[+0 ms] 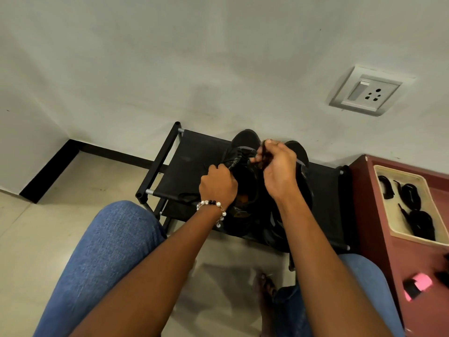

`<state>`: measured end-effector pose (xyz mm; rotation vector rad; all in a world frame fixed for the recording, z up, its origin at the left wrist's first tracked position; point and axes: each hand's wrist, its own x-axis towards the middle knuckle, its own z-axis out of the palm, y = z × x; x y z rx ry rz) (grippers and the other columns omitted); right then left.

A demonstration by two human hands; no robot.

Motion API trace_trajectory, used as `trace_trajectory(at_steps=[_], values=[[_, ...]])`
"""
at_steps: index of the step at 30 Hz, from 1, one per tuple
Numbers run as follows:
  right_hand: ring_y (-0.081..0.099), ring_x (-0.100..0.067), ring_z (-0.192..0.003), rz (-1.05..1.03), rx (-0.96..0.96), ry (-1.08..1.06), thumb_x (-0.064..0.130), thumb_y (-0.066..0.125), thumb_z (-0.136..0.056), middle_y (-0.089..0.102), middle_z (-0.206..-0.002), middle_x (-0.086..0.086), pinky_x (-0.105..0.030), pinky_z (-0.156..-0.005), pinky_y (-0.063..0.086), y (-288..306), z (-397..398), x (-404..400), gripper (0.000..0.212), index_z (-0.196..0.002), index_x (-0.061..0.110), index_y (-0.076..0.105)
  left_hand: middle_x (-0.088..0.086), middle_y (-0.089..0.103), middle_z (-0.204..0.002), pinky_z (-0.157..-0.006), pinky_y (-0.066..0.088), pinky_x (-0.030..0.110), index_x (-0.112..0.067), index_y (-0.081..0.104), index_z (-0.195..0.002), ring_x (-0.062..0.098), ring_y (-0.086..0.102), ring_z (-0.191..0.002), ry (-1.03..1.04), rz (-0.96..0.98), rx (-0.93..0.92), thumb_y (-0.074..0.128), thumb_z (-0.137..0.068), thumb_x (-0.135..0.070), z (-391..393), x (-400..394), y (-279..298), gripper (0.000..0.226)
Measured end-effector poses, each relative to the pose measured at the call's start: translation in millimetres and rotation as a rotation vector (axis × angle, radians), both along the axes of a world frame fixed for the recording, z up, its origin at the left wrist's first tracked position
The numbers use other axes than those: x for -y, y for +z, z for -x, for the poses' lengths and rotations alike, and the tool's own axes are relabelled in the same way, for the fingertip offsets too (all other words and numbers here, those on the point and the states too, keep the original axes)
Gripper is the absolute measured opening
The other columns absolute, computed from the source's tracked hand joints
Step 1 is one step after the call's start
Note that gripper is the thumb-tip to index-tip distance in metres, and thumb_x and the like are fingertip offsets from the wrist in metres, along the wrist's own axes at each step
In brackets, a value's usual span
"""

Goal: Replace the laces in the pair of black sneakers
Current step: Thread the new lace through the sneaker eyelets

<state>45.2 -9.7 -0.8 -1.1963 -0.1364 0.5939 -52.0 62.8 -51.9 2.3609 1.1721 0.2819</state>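
Two black sneakers stand side by side on a low black rack (194,156), toes toward the wall. My left hand (217,184), with a bead bracelet at its wrist, grips the lace and tongue area of the left sneaker (245,142). My right hand (277,166) pinches a dark lace (263,152) and holds it up above the shoe's throat. The right sneaker (302,154) is mostly hidden behind my right hand and forearm. A loose black lace (187,197) lies on the rack by my left wrist.
A cream tray (403,237) on a maroon cabinet (369,203) at the right holds several coiled black laces (410,190). A pink-and-black object (416,287) lies nearer on the cabinet. A wall socket (369,92) is above. My knees in blue jeans (109,251) flank the rack.
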Motion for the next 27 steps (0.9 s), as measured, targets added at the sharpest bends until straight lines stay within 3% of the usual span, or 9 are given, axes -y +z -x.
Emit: trace_trajectory(at_steps=[5, 8, 12, 16, 18, 20, 22, 24, 27], values=[[0.059, -0.015, -0.094, 0.776, 0.914, 0.229, 0.018, 0.067, -0.088, 0.064, -0.102, -0.004, -0.033, -0.088, 0.050, -17, 0, -2, 0.019, -0.106, 0.012, 0.069, 0.015, 0.058, -0.107, -0.072, 0.049, 0.040, -0.007, 0.055, -0.109, 0.042, 0.061, -0.093, -0.020, -0.017, -0.003, 0.044, -0.097, -0.028, 0, 0, -2, 0.027], [0.049, -0.025, -0.111, 1.039, 1.168, 0.355, 0.022, 0.064, -0.090, 0.056, -0.117, -0.008, -0.036, -0.091, 0.046, -24, 7, -3, 0.022, -0.107, 0.010, 0.071, 0.014, 0.058, -0.106, -0.069, 0.048, 0.037, -0.007, 0.055, -0.109, 0.040, 0.062, -0.092, -0.012, -0.028, -0.010, 0.043, -0.098, -0.030, 0, 0, -3, 0.028], [0.061, -0.024, -0.094, 0.962, 1.092, 0.181, 0.020, 0.063, -0.092, 0.068, -0.099, -0.008, -0.028, -0.077, 0.042, -17, 11, -4, 0.018, -0.089, 0.007, 0.075, 0.014, 0.058, -0.106, -0.070, 0.048, 0.038, -0.007, 0.056, -0.108, 0.040, 0.061, -0.092, -0.014, -0.028, -0.012, 0.043, -0.098, -0.030, 0, 0, -3, 0.028], [0.067, -0.022, -0.081, 0.845, 0.673, 0.061, 0.014, 0.064, -0.087, 0.072, -0.078, -0.006, -0.034, -0.079, 0.054, -12, 10, -3, 0.019, -0.074, 0.005, 0.073, 0.015, 0.058, -0.106, -0.069, 0.045, 0.037, -0.007, 0.056, -0.109, 0.041, 0.060, -0.094, -0.015, -0.018, -0.014, 0.043, -0.099, -0.030, 0, -1, 0, 0.029], [0.071, -0.024, -0.072, 0.671, 0.355, -0.064, 0.006, 0.059, -0.087, 0.071, -0.070, -0.009, -0.042, -0.073, 0.060, -7, 4, 0, 0.023, -0.066, 0.002, 0.069, 0.015, 0.058, -0.106, -0.071, 0.048, 0.039, -0.007, 0.057, -0.109, 0.042, 0.061, -0.094, -0.012, -0.009, -0.010, 0.044, -0.098, -0.030, 1, 0, 2, 0.028], [0.072, -0.026, -0.067, 0.600, 0.207, -0.168, 0.001, 0.055, -0.088, 0.069, -0.070, -0.016, -0.040, -0.066, 0.061, -2, -4, 5, 0.023, -0.069, -0.006, 0.065, 0.014, 0.058, -0.105, -0.071, 0.049, 0.040, -0.006, 0.057, -0.107, 0.041, 0.061, -0.093, -0.024, -0.014, -0.017, 0.044, -0.099, -0.029, 1, 2, 5, 0.027], [0.068, -0.028, -0.064, 0.711, 0.351, -0.199, 0.003, 0.053, -0.091, 0.068, -0.076, -0.025, -0.034, -0.061, 0.058, -1, -9, 8, 0.024, -0.077, -0.015, 0.062, 0.014, 0.058, -0.104, -0.068, 0.046, 0.037, -0.006, 0.057, -0.106, 0.040, 0.061, -0.093, -0.028, -0.019, -0.034, 0.044, -0.099, -0.028, 2, 4, 8, 0.027], [0.059, -0.024, -0.067, 0.890, 0.604, -0.185, 0.007, 0.054, -0.093, 0.066, -0.083, -0.025, -0.026, -0.059, 0.041, 2, -6, 8, 0.025, -0.082, -0.013, 0.061, 0.014, 0.059, -0.105, -0.067, 0.043, 0.036, -0.005, 0.057, -0.105, 0.039, 0.061, -0.095, -0.044, -0.028, -0.084, 0.047, -0.098, -0.031, 3, 4, 14, 0.028], [0.055, -0.034, -0.105, 1.086, 0.945, -0.140, 0.009, 0.059, -0.091, 0.061, -0.110, -0.021, -0.032, -0.083, 0.041, 9, 0, 6, 0.019, -0.102, -0.006, 0.063, 0.013, 0.061, -0.105, -0.065, 0.041, 0.034, -0.007, 0.058, -0.104, 0.036, 0.061, -0.096, -0.114, -0.009, -0.183, 0.054, -0.095, -0.042, 2, 0, 32, 0.036]])
